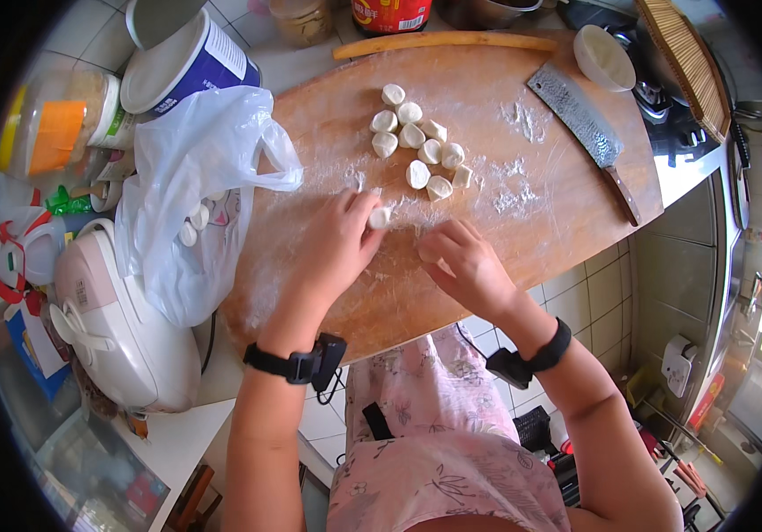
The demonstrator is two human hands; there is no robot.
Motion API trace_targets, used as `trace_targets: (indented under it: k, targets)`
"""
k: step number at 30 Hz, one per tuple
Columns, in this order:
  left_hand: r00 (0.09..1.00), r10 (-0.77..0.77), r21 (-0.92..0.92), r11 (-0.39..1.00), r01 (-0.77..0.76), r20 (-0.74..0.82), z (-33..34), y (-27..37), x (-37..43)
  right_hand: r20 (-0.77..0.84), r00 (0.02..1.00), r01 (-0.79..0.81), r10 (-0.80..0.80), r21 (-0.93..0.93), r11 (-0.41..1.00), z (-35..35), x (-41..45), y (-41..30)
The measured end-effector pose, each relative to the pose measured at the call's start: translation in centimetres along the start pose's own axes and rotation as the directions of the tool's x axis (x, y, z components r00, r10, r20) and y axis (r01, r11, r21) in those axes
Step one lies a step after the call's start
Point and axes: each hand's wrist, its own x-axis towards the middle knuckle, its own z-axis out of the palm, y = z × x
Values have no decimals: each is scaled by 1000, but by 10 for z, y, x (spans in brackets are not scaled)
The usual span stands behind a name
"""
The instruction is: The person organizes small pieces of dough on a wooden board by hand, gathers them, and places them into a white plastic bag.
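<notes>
My left hand [349,234] grips a small white dough piece [379,218] between thumb and fingers, just above the floured wooden board [327,292]. Across a short gap, my right hand [466,261] hovers over the board with its fingers curled; whether anything is in them is hidden. Beyond both hands lies a loose cluster of cut dough pieces [411,135], dusted with flour. To the left, a white plastic bag [188,146] stands open-mouthed and has several dough pieces [198,216] inside it.
A cleaver [580,120] rests on the board's right side, its wooden handle toward me. Along the far edge lies a wooden rolling pin [444,43]. A white bowl [604,58] sits at the far right corner. A rice cooker [121,326] and a blue-and-white tub [184,63] crowd the left.
</notes>
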Motion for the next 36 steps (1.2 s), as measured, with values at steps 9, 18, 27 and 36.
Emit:
trace_targets:
  k: [9,18,27,36]
  targets:
    - [980,-198,230,955,189,16,-49,-13,-100,99,991,-64,89,-232,971,3,13,-7]
    - [946,-321,303,899,317,-37,-54,-1,-132,373,892,420,-256,-471,776,32,26,-12]
    - [997,-50,486,874,17,56,-10,-24,-115,483,854,410,-191,-401,819,40,34,-6]
    - [999,16,280,960,-4,-40,-12,-33,-107,425,867,402,-260,-289,869,37,45,-3]
